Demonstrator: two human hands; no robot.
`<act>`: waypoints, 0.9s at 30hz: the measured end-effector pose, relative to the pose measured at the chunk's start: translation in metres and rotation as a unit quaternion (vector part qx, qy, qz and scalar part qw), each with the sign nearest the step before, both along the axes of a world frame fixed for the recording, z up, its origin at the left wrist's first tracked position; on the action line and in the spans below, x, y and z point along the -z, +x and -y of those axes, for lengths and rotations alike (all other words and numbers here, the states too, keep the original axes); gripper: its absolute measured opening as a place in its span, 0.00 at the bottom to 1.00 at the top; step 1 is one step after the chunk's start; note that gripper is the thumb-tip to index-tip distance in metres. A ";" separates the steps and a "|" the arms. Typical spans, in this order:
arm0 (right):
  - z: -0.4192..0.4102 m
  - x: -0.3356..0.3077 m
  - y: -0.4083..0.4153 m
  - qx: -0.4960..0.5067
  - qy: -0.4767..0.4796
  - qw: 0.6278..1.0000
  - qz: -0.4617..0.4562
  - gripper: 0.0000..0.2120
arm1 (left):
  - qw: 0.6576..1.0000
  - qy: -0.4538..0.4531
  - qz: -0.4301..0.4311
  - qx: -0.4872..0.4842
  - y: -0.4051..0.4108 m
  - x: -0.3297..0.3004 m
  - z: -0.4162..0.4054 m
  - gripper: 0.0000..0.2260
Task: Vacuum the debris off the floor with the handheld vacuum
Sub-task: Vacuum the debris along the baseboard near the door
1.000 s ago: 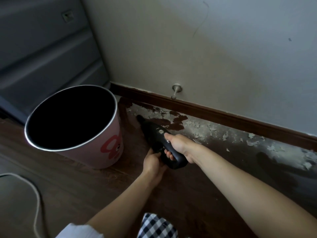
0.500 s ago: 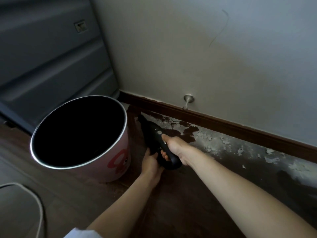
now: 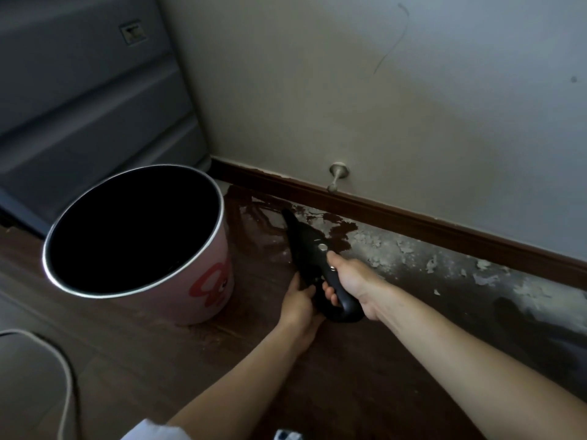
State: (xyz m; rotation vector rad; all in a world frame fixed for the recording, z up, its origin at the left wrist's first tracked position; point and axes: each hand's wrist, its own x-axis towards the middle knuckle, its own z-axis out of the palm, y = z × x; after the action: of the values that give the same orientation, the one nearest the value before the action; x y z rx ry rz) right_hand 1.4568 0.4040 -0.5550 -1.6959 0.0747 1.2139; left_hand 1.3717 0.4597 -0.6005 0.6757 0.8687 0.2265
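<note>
vacuum: black handheld vacuum [image 3: 309, 249], nozzle at the floor near the dark wooden baseboard [image 3: 413, 222], same spot as a second ago
right hand [image 3: 349, 281]: wrapped round the handle
left hand [image 3: 298, 300]: gripping the body from below
debris: pale paint flakes [image 3: 428, 262] to the nozzle's right, uncleared
bin: pink round wastebasket [image 3: 178, 300] just left
change: barely any; the strip remains

One vacuum [image 3: 309, 249], black, held by two hands: the right hand [image 3: 351, 282] on its handle and the left hand [image 3: 298, 301] at its underside. One bin [image 3: 190, 290], pink with a metal rim, on the left. One doorstop [image 3: 337, 176] on the far baseboard. One white cable [image 3: 65, 369] near left. Many pale debris flakes [image 3: 430, 265], too many to count, along the far right floor.
</note>
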 end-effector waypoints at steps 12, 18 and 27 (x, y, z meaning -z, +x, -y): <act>0.066 -0.019 -0.011 0.053 -0.002 0.999 -0.010 0.19 | 0.998 -0.032 -0.018 0.042 -0.002 -0.002 0.051 0.24; 0.103 -0.023 -0.017 0.086 -0.008 0.996 -0.006 0.21 | 0.993 -0.013 -0.031 0.113 -0.002 -0.006 0.076 0.23; 0.147 -0.031 -0.021 0.132 -0.013 0.991 -0.019 0.21 | 0.982 -0.018 -0.031 0.186 0.002 -0.012 0.110 0.25</act>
State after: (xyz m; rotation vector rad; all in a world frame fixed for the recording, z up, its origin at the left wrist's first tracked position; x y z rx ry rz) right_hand 1.4357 0.2570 -0.5241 -1.6272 0.3298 1.0495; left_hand 1.3737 0.3495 -0.5885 0.8000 0.7884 -0.1461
